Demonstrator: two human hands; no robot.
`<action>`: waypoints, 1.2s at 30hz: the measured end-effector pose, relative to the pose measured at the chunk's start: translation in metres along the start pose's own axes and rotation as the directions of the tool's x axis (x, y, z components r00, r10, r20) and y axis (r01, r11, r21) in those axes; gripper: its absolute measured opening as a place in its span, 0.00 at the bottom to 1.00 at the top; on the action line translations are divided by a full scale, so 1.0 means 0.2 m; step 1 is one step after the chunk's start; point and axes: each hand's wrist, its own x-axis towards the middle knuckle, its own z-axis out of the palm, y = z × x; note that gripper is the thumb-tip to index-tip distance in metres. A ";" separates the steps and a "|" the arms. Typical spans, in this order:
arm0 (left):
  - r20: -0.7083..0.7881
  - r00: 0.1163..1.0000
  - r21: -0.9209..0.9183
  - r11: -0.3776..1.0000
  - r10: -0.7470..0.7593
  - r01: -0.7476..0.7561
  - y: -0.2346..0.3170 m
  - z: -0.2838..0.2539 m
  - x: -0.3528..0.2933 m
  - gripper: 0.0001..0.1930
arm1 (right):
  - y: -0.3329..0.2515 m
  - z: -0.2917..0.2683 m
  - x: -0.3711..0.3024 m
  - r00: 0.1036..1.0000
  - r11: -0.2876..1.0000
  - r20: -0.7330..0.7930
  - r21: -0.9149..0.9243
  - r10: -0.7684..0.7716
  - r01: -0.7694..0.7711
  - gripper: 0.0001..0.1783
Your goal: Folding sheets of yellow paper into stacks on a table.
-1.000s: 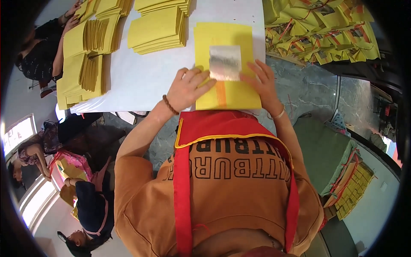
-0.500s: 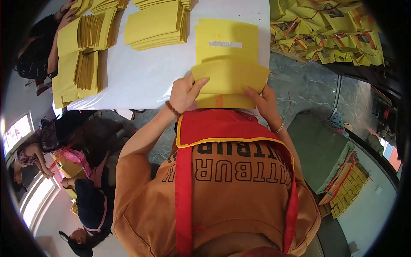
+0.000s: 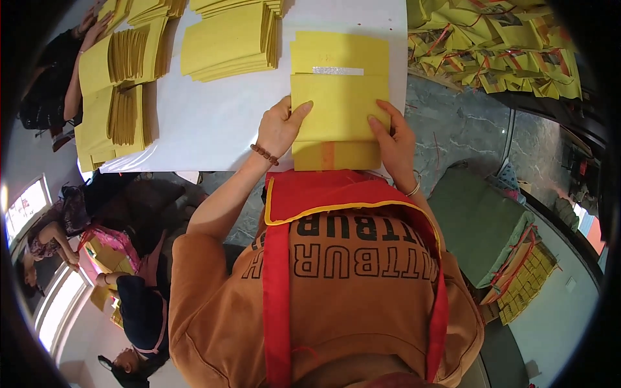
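A yellow paper sheet [image 3: 337,107] lies flat over a larger yellow paper piece [image 3: 339,46] at the front edge of the table. Beyond the sheet's far edge shows a silvery strip [image 3: 338,70]; below its near edge, an orange patch [image 3: 328,155]. My left hand [image 3: 283,127] grips the sheet's left edge, thumb on top and fingers mostly hidden behind. At the opposite edge, my right hand [image 3: 396,137] holds the paper with thumb and forefinger on its surface.
Stacks of yellow paper [image 3: 226,45] and fanned bundles [image 3: 126,55] stand on the white table [image 3: 213,116]. Tied yellow bundles [image 3: 491,48] lie at the far right. A green-covered pile [image 3: 475,223] is on the right. Other people [image 3: 139,310] work at the left.
The upper yellow sheet, held raised and curved before, now lies flat on the paper beneath. My right hand has moved slightly left and turned, its forefinger now reaching up along the edge.
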 end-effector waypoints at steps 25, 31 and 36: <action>0.195 0.753 0.673 0.472 0.629 -0.569 0.12 0.21 -0.03 0.25 | -0.02 0.01 0.00 0.994 0.992 -0.030 -0.053 0.110 -0.111 0.19; 0.209 0.747 0.669 0.465 0.631 -0.580 0.09 0.23 -0.02 0.22 | -0.17 0.05 0.04 0.930 0.637 0.197 -0.683 -0.310 0.356 0.24; 0.235 0.773 0.666 0.482 0.589 -0.570 0.08 0.24 -0.02 0.25 | -0.11 0.15 0.07 0.839 0.562 0.445 -0.626 -0.312 0.541 0.27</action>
